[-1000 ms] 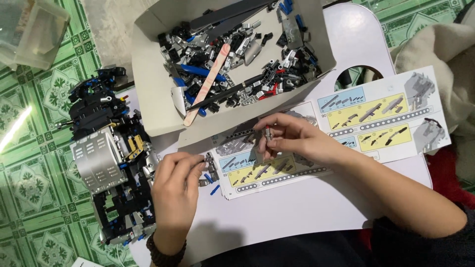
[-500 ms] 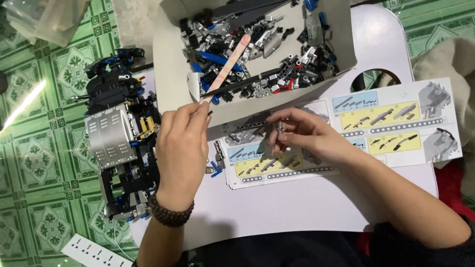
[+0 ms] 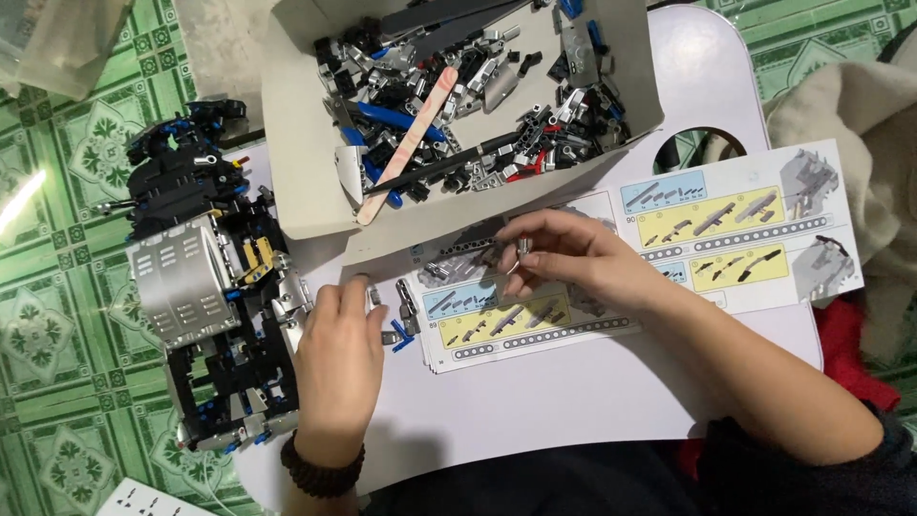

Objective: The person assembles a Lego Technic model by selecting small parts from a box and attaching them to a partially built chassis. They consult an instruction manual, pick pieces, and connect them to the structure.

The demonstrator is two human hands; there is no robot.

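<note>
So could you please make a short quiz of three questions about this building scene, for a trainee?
1. True or false: the right hand holds small parts above the open instruction booklet.
2. What does the cardboard box contain?
A. loose building pieces
B. fruit
C. folded cloths
3. Complete: the left hand rests on the white table, next to the half-built ____ model.

Key: 1 true. 2 A. 3 vehicle; it is black and grey with a silver panel, and it lies at the table's left edge.
</note>
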